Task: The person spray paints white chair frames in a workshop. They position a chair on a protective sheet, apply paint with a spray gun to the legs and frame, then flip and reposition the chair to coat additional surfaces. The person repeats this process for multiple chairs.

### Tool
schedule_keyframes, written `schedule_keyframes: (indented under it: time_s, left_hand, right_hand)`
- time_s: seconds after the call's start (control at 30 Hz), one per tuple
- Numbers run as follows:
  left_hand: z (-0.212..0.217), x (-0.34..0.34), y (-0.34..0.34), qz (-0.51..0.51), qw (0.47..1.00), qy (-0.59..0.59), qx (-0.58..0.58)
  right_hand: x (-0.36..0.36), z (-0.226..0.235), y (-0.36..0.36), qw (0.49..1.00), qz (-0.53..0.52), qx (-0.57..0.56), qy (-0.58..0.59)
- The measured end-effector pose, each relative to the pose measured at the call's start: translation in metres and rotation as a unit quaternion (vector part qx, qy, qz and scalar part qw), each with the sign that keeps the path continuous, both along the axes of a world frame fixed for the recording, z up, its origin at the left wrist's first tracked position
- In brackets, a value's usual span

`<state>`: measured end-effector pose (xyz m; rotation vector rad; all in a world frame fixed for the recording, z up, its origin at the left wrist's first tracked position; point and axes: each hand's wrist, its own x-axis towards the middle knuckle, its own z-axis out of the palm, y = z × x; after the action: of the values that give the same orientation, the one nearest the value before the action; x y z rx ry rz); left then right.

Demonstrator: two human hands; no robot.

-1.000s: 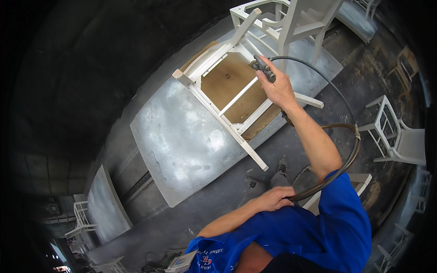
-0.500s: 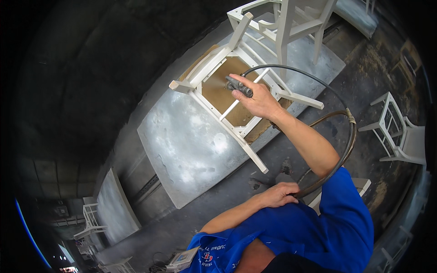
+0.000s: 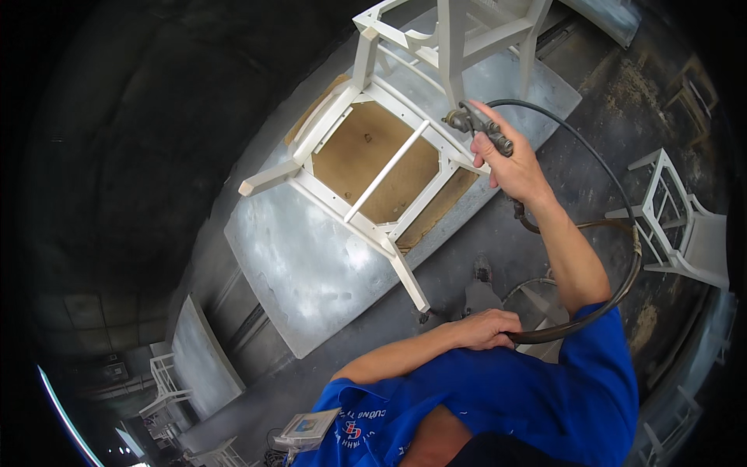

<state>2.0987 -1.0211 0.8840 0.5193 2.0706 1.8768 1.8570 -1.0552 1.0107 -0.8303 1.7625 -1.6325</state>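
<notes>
My right hand [image 3: 515,167] is wrapped around a spray gun [image 3: 476,124], raised over the right side of a white chair frame [image 3: 387,171]. The gun's nozzle points left, toward the frame. Legs up, the frame rests on a brown board [image 3: 440,212] that shows through its seat opening. Beneath lies a grey, paint-dusted table [image 3: 311,268]. Close to my body, my left hand [image 3: 489,329] closes around a dark hose [image 3: 556,331], which loops up past my right forearm. A thinner black hose [image 3: 576,134] arcs from the gun.
Another white chair [image 3: 459,54] stands at the table's far end, close to the upturned frame. A white chair [image 3: 677,222] is on the floor at right. Behind on the left are a grey panel [image 3: 198,346] and a white chair frame [image 3: 163,385].
My right hand has drawn the spray gun right, from over the seat opening to beyond the frame's right side. My left hand keeps its hold on the hose. The view has shifted slightly.
</notes>
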Motion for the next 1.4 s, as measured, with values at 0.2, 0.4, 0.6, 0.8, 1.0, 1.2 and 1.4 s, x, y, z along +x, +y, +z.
schedule_keyframes:
  time_s: [0.2, 0.4, 0.6, 0.8, 1.0, 1.2, 1.4]
  left_hand:
    - [0.004, -0.063, 0.026, -0.060, 0.998, -0.031, -0.018]
    - [-0.010, -0.074, 0.020, 0.019, 0.995, -0.056, -0.077]
    - [-0.089, 0.019, -0.053, 0.501, 0.702, -0.195, -0.467]
    - [-0.171, 0.099, -0.058, 0.574, 0.583, -0.574, -0.033]
    - [-0.181, 0.127, -0.070, 0.597, 0.547, -0.571, 0.135]
    - [-0.175, 0.146, -0.086, 0.578, 0.517, -0.614, 0.149]
    - [-0.180, 0.152, -0.090, 0.573, 0.504, -0.636, 0.116]
  right_hand:
    - [-0.061, -0.009, 0.017, 0.999, 0.005, 0.000, 0.046]
    - [-0.101, -0.026, 0.034, 1.000, -0.004, -0.002, -0.003]
    - [-0.112, -0.040, 0.058, 0.999, -0.017, 0.004, -0.044]
    - [-0.125, -0.057, 0.078, 0.998, -0.006, 0.041, -0.055]
    - [-0.161, -0.082, 0.100, 0.990, -0.044, 0.109, -0.078]
    - [-0.187, -0.107, 0.101, 0.980, -0.037, 0.133, -0.144]
    - [-0.187, -0.099, 0.072, 0.987, -0.008, 0.032, -0.160]
